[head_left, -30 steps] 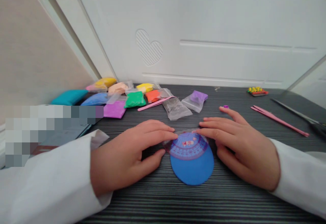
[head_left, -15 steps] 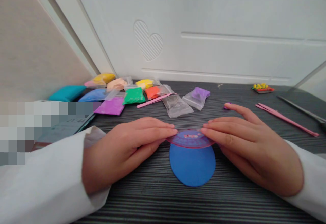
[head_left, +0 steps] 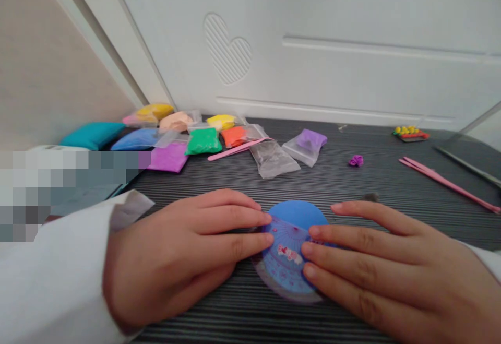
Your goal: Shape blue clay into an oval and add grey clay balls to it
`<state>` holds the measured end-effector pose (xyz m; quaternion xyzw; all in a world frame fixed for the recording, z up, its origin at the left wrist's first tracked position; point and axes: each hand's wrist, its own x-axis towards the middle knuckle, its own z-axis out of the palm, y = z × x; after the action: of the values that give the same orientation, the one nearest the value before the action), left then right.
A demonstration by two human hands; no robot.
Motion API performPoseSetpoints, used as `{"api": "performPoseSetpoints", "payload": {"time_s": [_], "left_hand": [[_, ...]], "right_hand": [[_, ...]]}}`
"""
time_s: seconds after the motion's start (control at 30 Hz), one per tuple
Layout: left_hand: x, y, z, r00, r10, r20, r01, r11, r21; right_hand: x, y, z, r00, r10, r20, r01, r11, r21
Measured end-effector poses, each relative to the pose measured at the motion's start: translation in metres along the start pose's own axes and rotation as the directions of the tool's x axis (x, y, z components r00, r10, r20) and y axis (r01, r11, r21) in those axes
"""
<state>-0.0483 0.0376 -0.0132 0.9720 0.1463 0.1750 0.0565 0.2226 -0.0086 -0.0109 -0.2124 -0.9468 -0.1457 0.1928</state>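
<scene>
Fingertips of the left hand (head_left: 176, 255) and right hand (head_left: 383, 271) press down from either side, fingers long and flat, neither hand clenched nor grasping. Beneath them, a round translucent printed sheet (head_left: 284, 265) lies over a round blue disc (head_left: 295, 216), near the front of the dark ribbed counter (head_left: 332, 187). Even pressure from flat fingers, smoothing from the middle outward, looks best for keeping the sheet flat and in place. Beyond the right hand sit a small purple clay curl (head_left: 356, 161) and a long pink plastic strip tool (head_left: 450, 185). Farther back, a green bag of modelling clay (head_left: 203, 141) lies among other bright clay packets.
</scene>
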Motion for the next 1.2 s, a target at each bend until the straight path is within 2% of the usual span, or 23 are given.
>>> {"api": "performPoseSetpoints", "payload": {"time_s": [0.13, 0.27, 0.43, 0.57, 0.73, 0.93, 1.13, 1.2], "left_hand": [[0.001, 0.001, 0.000, 1.000, 0.018, 0.010, -0.018, 1.000, 0.022], [0.001, 0.003, 0.001, 0.999, 0.035, 0.015, -0.035, 0.999, 0.007], [0.002, 0.008, 0.001, 0.999, 0.018, 0.044, -0.017, 1.000, -0.018], [0.003, 0.010, 0.001, 0.998, 0.029, 0.048, -0.029, 0.999, 0.015], [0.004, 0.014, 0.000, 0.998, 0.047, 0.039, -0.051, 0.990, 0.133], [0.003, 0.021, 0.002, 0.997, 0.033, 0.067, -0.048, 0.970, 0.240], [0.001, 0.020, 0.000, 0.998, 0.025, 0.063, -0.035, 0.986, 0.164], [0.000, 0.020, -0.001, 0.999, 0.005, 0.040, -0.010, 0.991, 0.132]], "right_hand": [[-0.001, -0.004, 0.005, 0.999, 0.037, 0.007, -0.037, 0.999, 0.012], [-0.003, -0.005, 0.007, 0.997, 0.068, -0.043, -0.063, 0.991, 0.117], [-0.004, -0.005, 0.009, 0.999, 0.048, 0.022, -0.050, 0.989, 0.136], [-0.003, -0.006, 0.010, 0.998, 0.058, 0.023, -0.061, 0.985, 0.158], [-0.001, -0.004, 0.012, 0.997, 0.011, -0.070, -0.002, 0.991, 0.137], [-0.002, -0.002, 0.008, 0.996, -0.088, 0.032, 0.086, 0.995, 0.056], [-0.001, -0.009, 0.012, 0.998, 0.017, -0.058, -0.011, 0.994, 0.104], [-0.002, -0.009, 0.012, 0.991, 0.090, -0.094, -0.079, 0.989, 0.123]]}}
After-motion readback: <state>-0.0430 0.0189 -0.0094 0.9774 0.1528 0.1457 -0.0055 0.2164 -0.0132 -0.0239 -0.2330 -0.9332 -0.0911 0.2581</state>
